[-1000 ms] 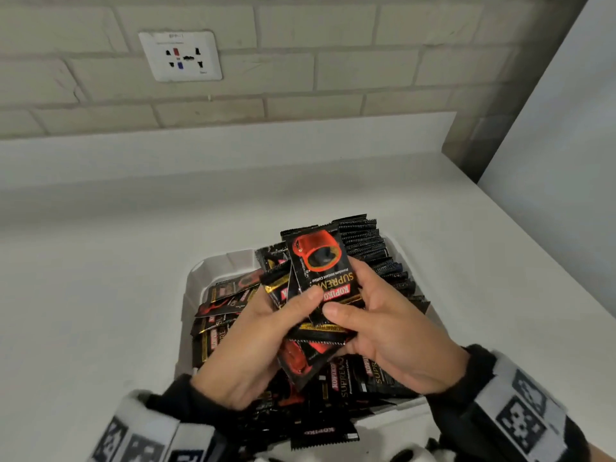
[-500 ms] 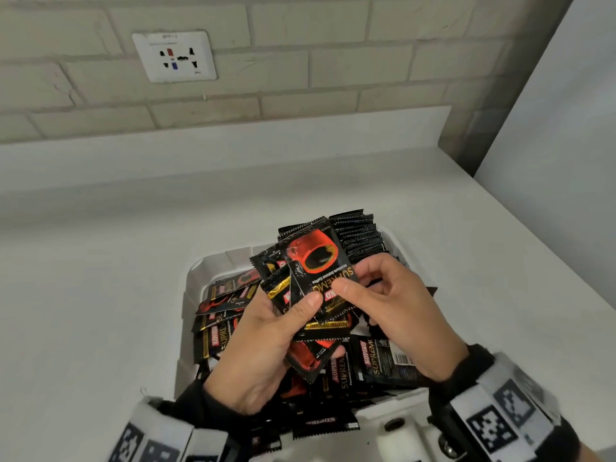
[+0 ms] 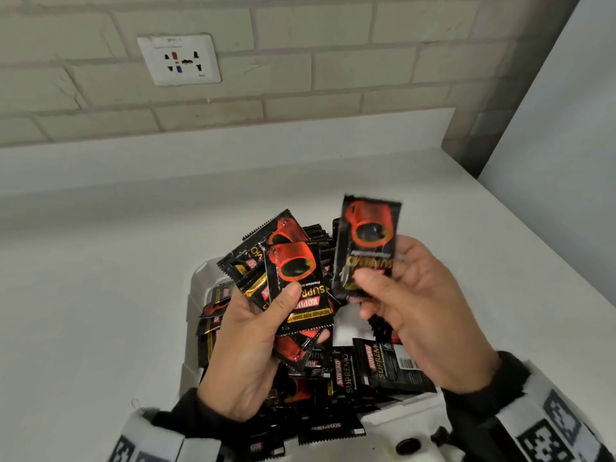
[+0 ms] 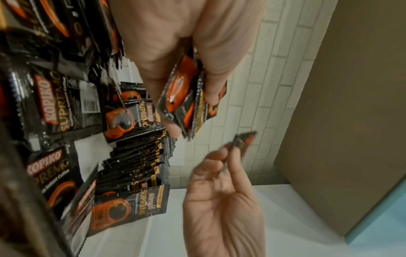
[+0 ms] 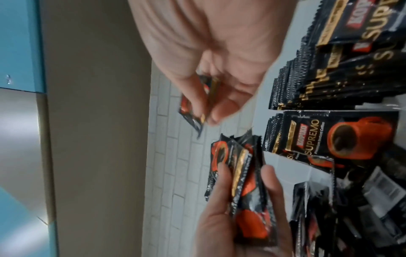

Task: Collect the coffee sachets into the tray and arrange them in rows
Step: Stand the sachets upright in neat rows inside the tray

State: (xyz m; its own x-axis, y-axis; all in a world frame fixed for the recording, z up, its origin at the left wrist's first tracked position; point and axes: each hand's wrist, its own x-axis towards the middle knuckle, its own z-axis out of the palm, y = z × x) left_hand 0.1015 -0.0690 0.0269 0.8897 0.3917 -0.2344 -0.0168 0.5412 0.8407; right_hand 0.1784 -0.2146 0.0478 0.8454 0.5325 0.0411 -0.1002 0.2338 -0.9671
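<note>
Two hands work above the tray point(image 3: 196, 288) at lower centre of the head view. Our left hand point(image 3: 246, 348) clamps a fanned bunch point(image 3: 293, 288) of sachets, thumb on top and fingers beneath. Our right hand point(image 3: 423, 315) pinches a single sachet point(image 3: 366, 245) by its lower end, thumb against fingertips, just right of the bunch and apart from it. A standing row point(image 4: 140, 156) fills the tray's far right, while loose sachets point(image 3: 386, 365) lie jumbled at the near side. We judge the risks thus: the fan may slide out of the left grip, since the glossy packets overlap unevenly; and the single sachet, held only at one end, may twist, enter the row crooked and tip its neighbours.
</note>
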